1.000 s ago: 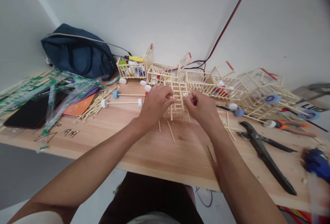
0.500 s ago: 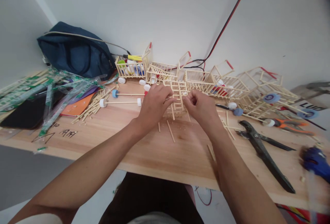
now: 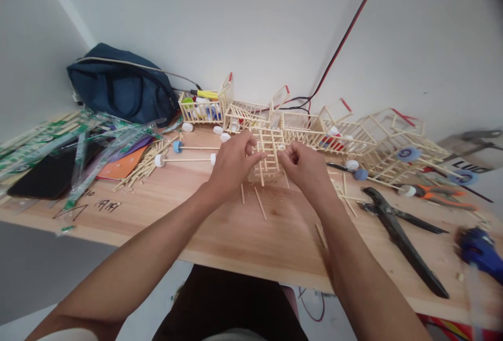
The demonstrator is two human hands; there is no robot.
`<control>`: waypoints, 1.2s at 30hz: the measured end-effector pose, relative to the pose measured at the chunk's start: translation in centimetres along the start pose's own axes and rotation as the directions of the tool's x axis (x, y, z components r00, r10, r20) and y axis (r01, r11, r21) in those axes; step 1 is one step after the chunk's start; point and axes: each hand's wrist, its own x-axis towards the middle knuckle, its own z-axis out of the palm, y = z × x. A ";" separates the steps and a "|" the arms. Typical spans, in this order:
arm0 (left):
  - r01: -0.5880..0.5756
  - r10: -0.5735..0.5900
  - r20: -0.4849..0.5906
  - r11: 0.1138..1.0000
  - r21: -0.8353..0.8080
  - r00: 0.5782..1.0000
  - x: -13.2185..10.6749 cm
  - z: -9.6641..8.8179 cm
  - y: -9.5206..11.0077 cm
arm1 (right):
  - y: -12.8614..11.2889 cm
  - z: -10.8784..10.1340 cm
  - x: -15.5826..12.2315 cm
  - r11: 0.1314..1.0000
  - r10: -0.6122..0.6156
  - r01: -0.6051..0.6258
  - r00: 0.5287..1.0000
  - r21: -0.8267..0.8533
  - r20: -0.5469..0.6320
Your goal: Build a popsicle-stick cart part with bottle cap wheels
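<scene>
Stick frame (image 3: 269, 153) pinched between left grip (image 3: 231, 165) and right grip (image 3: 305, 169), both closed on it; beyond, stick basket (image 3: 201, 107) holds coloured caps.

Both forearms are bare to past the elbow, with no watch, ring or glove on the left hand (image 3: 231, 165) or right hand (image 3: 308, 171). Below the desk (image 3: 220, 236) edge, dark trousers show.

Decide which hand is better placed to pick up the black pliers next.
Right. The right hand is on the same side as the black pliers; the left hand would have to cross the stick frame.
</scene>
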 end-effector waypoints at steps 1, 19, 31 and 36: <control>0.012 -0.012 0.003 1.000 -0.011 1.000 0.0 0.0 0.0 | 0.0 0.0 0.0 1.000 0.000 0.000 1.000 -0.001 0.000; 0.100 -0.100 -0.033 0.995 -0.003 0.994 0.0 0.2 0.5 | -0.3 0.0 -0.1 0.999 0.024 -0.024 1.000 -0.032 0.008; 0.003 -0.018 -0.095 0.988 -0.157 0.995 0.4 -1.0 -0.4 | -0.2 -0.9 -0.2 0.999 -0.021 0.021 1.000 -0.025 -0.004; 0.247 -0.221 0.128 0.675 -0.695 0.967 -0.5 -1.7 0.2 | -0.6 -2.2 -1.5 0.996 -0.027 0.027 1.000 0.088 -0.003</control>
